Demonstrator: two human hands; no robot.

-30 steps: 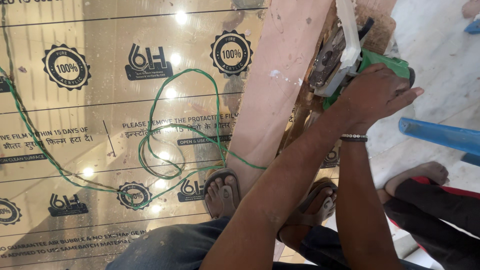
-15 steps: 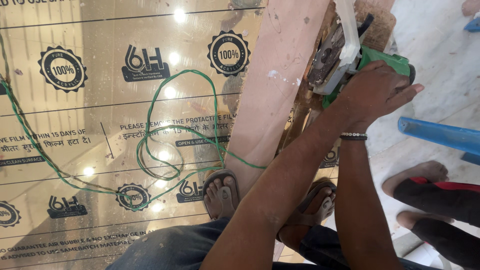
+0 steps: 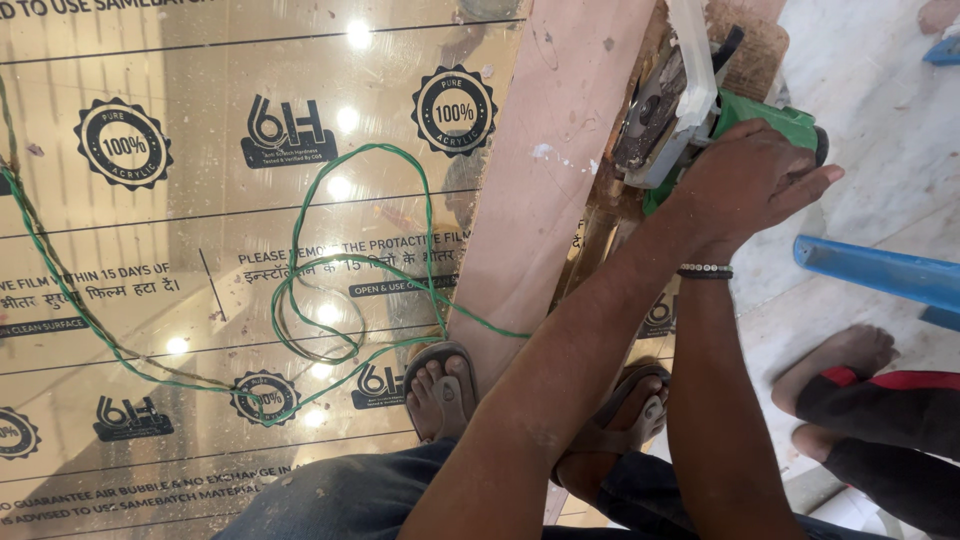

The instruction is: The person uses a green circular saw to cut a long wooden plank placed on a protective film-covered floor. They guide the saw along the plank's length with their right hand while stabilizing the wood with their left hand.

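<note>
Saw: we see a green power saw [image 3: 760, 120] with a grey blade guard at far right, sitting on the edge of the board [image 3: 545, 190]
Right hand: our right hand [image 3: 750, 185] is clenched over the saw's green body, wrist with a beaded band
Left hand: our left arm runs up to the same spot; the hand itself is hidden behind the right, so we cannot tell its grip
Board: a long pinkish board, lying near to far across the sheet [image 3: 230, 250], pinned by our sandalled foot [image 3: 440, 385] at its near end
Technique: we judge the cut goes best with both hands firm on the saw, the guard flush to the board edge, and the foot bearing down to stop the board shifting
Cord: a green cord [image 3: 350, 270] loops over the sheet left of the board and crosses the board's near end; we would keep it well behind the blade
Sheet: glossy gold, printed film, glare from lamps
Obstructions: a second person's feet [image 3: 850, 370] stand near right; a blue bar [image 3: 880, 272] lies just right of our wrist
</note>
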